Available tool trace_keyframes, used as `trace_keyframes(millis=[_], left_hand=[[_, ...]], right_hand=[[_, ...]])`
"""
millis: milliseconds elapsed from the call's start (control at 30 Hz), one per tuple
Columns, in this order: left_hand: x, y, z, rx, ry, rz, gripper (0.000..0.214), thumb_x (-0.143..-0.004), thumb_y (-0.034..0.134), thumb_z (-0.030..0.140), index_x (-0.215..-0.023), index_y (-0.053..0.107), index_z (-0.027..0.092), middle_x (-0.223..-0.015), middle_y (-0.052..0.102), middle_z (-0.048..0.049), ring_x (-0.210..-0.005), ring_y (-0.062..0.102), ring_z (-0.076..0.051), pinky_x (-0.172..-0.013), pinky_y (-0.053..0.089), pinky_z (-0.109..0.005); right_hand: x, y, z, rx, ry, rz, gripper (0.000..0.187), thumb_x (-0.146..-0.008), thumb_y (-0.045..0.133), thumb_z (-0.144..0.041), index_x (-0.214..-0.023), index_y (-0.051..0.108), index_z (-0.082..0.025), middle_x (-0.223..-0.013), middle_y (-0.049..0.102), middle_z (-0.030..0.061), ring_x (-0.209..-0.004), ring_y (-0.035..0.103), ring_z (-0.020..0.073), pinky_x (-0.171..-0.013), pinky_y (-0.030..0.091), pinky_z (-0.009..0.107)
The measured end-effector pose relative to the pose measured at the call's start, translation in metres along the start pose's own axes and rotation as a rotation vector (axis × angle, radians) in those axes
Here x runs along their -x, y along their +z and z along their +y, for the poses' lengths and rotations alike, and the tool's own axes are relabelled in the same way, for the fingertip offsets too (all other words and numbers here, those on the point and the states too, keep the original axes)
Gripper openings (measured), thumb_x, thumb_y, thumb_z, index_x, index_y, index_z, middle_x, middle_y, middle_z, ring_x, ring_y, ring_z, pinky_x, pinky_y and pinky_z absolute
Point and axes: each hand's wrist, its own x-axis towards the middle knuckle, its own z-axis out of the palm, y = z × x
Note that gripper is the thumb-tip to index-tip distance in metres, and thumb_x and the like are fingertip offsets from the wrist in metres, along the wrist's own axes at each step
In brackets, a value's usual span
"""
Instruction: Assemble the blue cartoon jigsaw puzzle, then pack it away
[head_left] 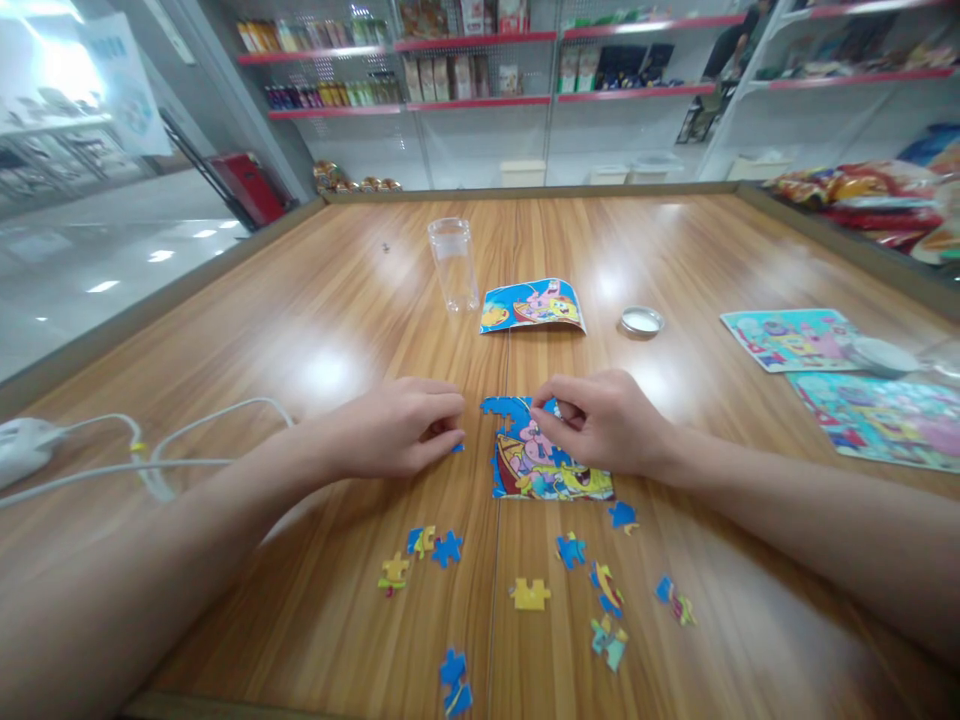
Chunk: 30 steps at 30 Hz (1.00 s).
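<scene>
A partly joined cartoon jigsaw puzzle (525, 470) lies on the wooden table in front of me. My right hand (600, 415) rests over its upper right part, thumb and fingers pinched at the puzzle; whatever sits between them is hidden. Left of the puzzle, my left hand (405, 425) is closed, with a bit of a blue puzzle piece (458, 447) showing under its thumb tip. Nearer to me several loose pieces are scattered, among them a yellow piece (530, 594), a blue piece (448, 548) and a blue piece (622, 515) close to the puzzle's lower right corner.
Behind the puzzle stand a clear plastic jar (454, 265) and a curved picture sheet (534, 306), with a round metal lid (641, 321) to their right. Two more picture sheets (885, 420) lie at the right. White cables (157, 465) run beside my left forearm.
</scene>
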Motion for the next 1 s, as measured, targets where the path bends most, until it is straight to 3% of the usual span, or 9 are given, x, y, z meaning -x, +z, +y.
trace_keyframes(millis=[167,300,433,533,667,800,900,1000], left_hand=[[0.001,0.003,0.013,0.038,0.092,-0.028,0.022,-0.096,0.051,0.022,-0.075,0.047,0.018,-0.073,0.052,0.0009,-0.065,0.047,-0.012,-0.060,0.034,-0.028],[0.001,0.002,0.018,0.098,0.110,-0.033,0.019,-0.097,0.050,0.021,-0.077,0.051,0.018,-0.074,0.055,0.0001,-0.064,0.049,-0.012,-0.059,0.036,-0.028],[0.004,-0.003,0.019,0.198,0.071,-0.072,0.019,-0.096,0.052,0.023,-0.078,0.057,0.018,-0.072,0.058,0.0001,-0.062,0.051,-0.012,-0.057,0.038,-0.026],[0.007,-0.005,0.024,0.260,0.057,-0.117,0.018,-0.094,0.055,0.023,-0.078,0.060,0.019,-0.070,0.060,0.0003,-0.063,0.054,-0.013,-0.057,0.041,-0.025],[0.008,0.000,0.047,0.414,0.121,-0.171,0.014,-0.093,0.056,0.017,-0.083,0.064,0.020,-0.075,0.065,-0.0009,-0.068,0.060,-0.013,-0.062,0.047,-0.025],[0.008,0.002,0.065,0.515,0.234,-0.222,0.014,-0.093,0.055,0.012,-0.091,0.066,0.021,-0.081,0.068,-0.0019,-0.072,0.063,-0.013,-0.064,0.050,-0.025],[0.010,-0.002,0.051,0.427,0.227,-0.097,0.017,-0.094,0.056,0.012,-0.099,0.067,0.023,-0.085,0.068,-0.0016,-0.073,0.063,-0.013,-0.064,0.051,-0.025],[0.011,-0.001,0.015,0.167,0.089,0.286,0.017,-0.095,0.057,0.018,-0.108,0.067,0.024,-0.099,0.070,-0.0035,-0.089,0.066,-0.016,-0.080,0.054,-0.029]], right_hand=[[0.004,0.000,-0.003,-0.067,-0.132,-0.055,0.009,-0.083,0.063,-0.024,-0.082,0.068,-0.017,-0.052,0.053,-0.0064,-0.046,0.046,0.0068,-0.050,0.030,0.022],[-0.001,-0.023,-0.017,-0.083,-0.317,-0.322,0.013,-0.083,0.058,-0.024,-0.074,0.066,-0.019,-0.060,0.062,-0.0023,-0.052,0.050,0.0092,-0.051,0.027,0.026],[-0.012,-0.065,-0.027,0.114,-0.152,-0.688,0.028,-0.081,0.067,-0.032,-0.057,0.061,-0.020,-0.049,0.053,-0.0021,-0.045,0.038,0.0094,-0.048,0.021,0.028],[-0.013,-0.082,-0.029,0.274,-0.014,-0.842,0.032,-0.076,0.076,-0.039,-0.054,0.064,-0.020,-0.047,0.053,-0.0006,-0.041,0.032,0.0091,-0.047,0.018,0.029],[-0.004,-0.075,-0.041,0.306,0.064,-0.965,0.031,-0.073,0.082,-0.043,-0.060,0.070,-0.018,-0.049,0.057,0.0002,-0.039,0.032,0.0082,-0.046,0.018,0.028],[0.003,-0.062,-0.061,0.164,-0.038,-0.980,0.037,-0.081,0.078,-0.044,-0.057,0.068,-0.017,-0.047,0.057,0.0002,-0.038,0.032,0.0083,-0.044,0.018,0.029],[0.005,-0.067,-0.064,0.170,-0.086,-0.892,0.038,-0.083,0.076,-0.045,-0.057,0.067,-0.018,-0.049,0.058,0.0011,-0.040,0.035,0.0093,-0.045,0.018,0.030],[0.002,-0.077,-0.054,0.300,-0.026,-0.786,0.037,-0.081,0.077,-0.048,-0.061,0.068,-0.019,-0.051,0.059,0.0022,-0.042,0.040,0.0104,-0.048,0.018,0.030]])
